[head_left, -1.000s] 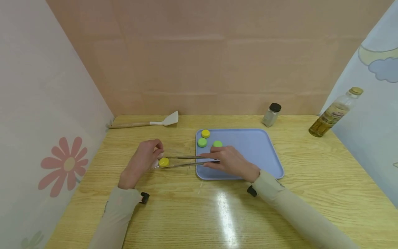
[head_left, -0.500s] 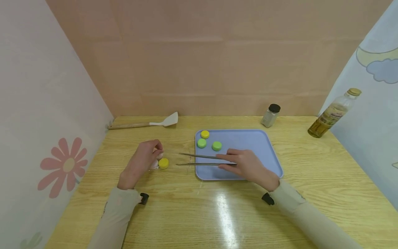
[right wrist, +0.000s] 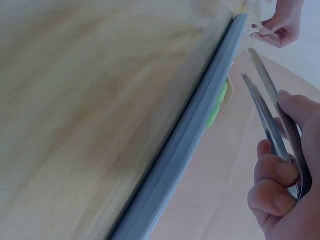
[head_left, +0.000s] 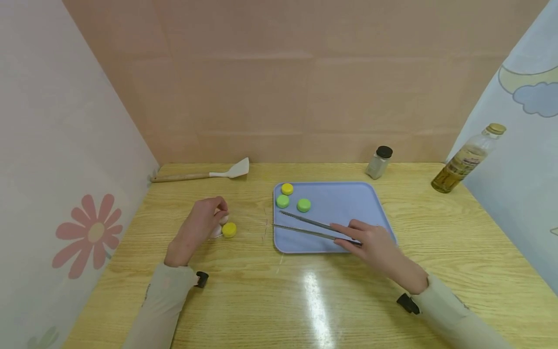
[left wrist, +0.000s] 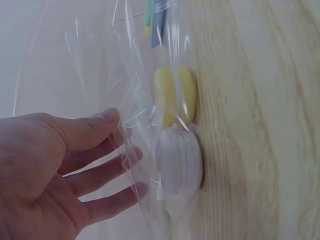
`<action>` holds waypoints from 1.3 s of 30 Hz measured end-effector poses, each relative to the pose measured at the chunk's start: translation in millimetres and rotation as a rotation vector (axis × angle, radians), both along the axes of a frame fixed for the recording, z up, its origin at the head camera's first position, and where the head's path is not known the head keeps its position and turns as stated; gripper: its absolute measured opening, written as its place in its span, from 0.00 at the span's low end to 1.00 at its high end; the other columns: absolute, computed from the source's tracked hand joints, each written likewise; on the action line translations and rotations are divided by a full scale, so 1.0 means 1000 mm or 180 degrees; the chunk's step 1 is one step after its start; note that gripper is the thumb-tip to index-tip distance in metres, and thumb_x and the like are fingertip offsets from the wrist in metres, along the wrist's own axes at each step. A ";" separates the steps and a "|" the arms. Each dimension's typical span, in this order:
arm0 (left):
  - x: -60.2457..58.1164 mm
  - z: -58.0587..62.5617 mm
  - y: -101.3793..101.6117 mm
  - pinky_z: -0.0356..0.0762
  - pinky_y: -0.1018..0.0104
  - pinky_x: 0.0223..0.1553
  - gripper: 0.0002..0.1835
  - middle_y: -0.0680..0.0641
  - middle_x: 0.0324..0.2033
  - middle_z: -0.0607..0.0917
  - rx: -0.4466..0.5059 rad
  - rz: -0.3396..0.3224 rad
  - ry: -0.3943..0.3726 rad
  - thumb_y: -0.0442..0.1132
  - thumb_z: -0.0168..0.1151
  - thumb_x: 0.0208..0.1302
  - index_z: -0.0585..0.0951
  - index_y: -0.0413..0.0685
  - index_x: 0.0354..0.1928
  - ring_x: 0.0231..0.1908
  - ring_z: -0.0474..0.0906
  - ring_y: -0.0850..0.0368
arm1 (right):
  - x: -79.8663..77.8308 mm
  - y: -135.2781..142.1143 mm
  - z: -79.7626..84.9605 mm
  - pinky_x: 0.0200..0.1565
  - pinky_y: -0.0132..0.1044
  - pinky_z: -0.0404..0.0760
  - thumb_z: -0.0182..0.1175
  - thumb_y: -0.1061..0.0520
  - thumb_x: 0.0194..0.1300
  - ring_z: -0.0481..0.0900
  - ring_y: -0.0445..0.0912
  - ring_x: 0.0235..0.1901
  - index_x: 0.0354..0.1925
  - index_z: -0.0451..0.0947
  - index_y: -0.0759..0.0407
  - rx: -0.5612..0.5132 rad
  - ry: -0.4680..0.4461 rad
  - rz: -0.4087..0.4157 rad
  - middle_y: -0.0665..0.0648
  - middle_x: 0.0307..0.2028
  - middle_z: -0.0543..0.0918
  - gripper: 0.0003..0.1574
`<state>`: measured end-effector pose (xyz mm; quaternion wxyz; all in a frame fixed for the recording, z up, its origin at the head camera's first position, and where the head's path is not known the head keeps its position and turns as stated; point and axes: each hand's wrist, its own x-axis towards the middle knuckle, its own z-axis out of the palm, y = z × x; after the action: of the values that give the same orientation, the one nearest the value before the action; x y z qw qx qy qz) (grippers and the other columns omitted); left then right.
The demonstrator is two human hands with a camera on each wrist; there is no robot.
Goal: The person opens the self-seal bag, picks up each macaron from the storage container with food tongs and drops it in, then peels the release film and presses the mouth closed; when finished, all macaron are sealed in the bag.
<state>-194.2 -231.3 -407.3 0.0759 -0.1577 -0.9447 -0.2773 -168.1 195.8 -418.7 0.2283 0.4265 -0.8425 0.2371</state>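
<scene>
In the head view, my left hand (head_left: 198, 225) pinches the edge of a clear plastic bag (left wrist: 137, 107). Inside the bag a yellow macaron (head_left: 229, 230) lies beside a pale pink macaron (left wrist: 180, 160); another pale piece is partly hidden by the fingers. My right hand (head_left: 372, 247) holds metal tongs (head_left: 308, 221) above the blue tray (head_left: 348, 203). The tips of the tongs stand apart, pointing left, with nothing between them. On the tray's left part sit a small yellow macaron (head_left: 286, 189) and two green macarons (head_left: 303, 205).
A white spatula (head_left: 237, 168) with a wooden handle lies at the back left of the wooden table (head_left: 257, 300). Behind the tray stands a small black-lidded jar (head_left: 378, 164). At the far right is an oil bottle (head_left: 463, 162).
The tongs have drawn back rightward from the yellow macaron in the bag and now hover over the tray. My left hand and the macarons have stayed put.
</scene>
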 end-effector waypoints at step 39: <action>-0.001 -0.002 0.000 0.73 0.65 0.28 0.03 0.44 0.35 0.85 -0.0015 -0.0028 -0.0002 0.27 0.66 0.67 0.81 0.40 0.36 0.26 0.73 0.58 | 0.003 0.056 -0.005 0.20 0.28 0.61 0.75 0.58 0.56 0.57 0.30 0.18 0.53 0.87 0.55 0.0298 -0.0115 -0.0752 0.38 0.26 0.72 0.24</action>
<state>-194.7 -231.5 -409.6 0.0741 -0.1621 -0.9447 -0.2755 -164.7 251.8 -423.8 0.2194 0.3302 -0.9009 0.1766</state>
